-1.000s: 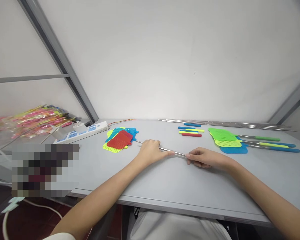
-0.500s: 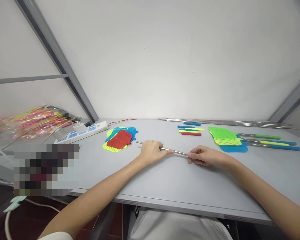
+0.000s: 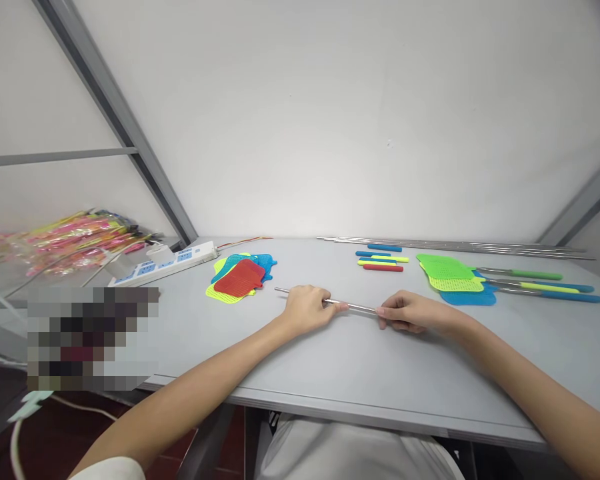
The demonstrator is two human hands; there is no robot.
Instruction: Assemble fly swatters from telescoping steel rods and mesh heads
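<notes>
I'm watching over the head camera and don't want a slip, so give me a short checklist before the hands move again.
1. Left hand secure on the metal rod: ok, it is closed over the rod.
2. Right hand on the same rod: ok, thumb and fingers pinch it.
3. Rod's right end in sight: cannot tell exactly where it stops; the right fingers cover it.
4. Rod's left end apart from the swatter heads: ok, a small gap shows.
5. Swatter heads stacked squarely: not ok, they overlap askew.
6. Colored tubes apart from both hands: ok, they lie farther back.
</notes>
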